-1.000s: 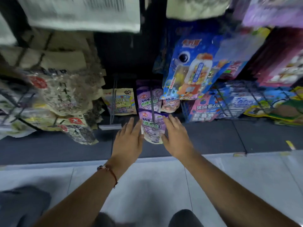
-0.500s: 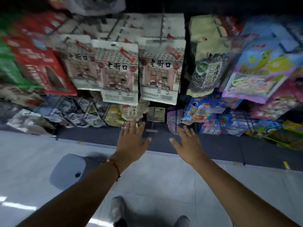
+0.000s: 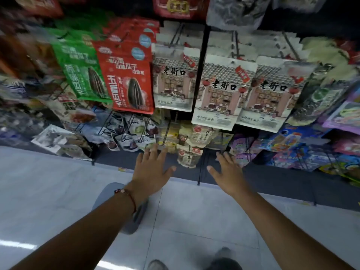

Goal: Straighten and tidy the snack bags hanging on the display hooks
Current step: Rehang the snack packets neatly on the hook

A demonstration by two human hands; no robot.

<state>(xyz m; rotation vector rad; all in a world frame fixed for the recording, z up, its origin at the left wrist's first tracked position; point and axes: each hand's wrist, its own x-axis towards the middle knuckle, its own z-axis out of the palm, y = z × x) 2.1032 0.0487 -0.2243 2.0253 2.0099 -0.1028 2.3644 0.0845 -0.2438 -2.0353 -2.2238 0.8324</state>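
Snack bags hang in rows on a dark hook display. Three white bags (image 3: 214, 92) with an old-street picture hang side by side in the middle, with a red seed bag (image 3: 128, 78) and a green seed bag (image 3: 81, 71) to their left. Below them hang small beige bags (image 3: 189, 154) and small chocolate pouches (image 3: 132, 137). My left hand (image 3: 150, 168) and my right hand (image 3: 228, 170) are stretched out flat with spread fingers, just below the lowest row. Neither holds a bag. The beige bags hang between the two hands.
Colourful candy bags (image 3: 288, 145) fill the lower right hooks. A grey stool (image 3: 124, 207) stands on the pale tiled floor under my left forearm. My shoes (image 3: 224, 256) show at the bottom edge. The display's dark base (image 3: 272, 182) runs along the floor.
My view has risen from the lowest hooks to the middle rows. Both hands have left the small purple bag they flanked and now hover apart, open, lower in front of the display.
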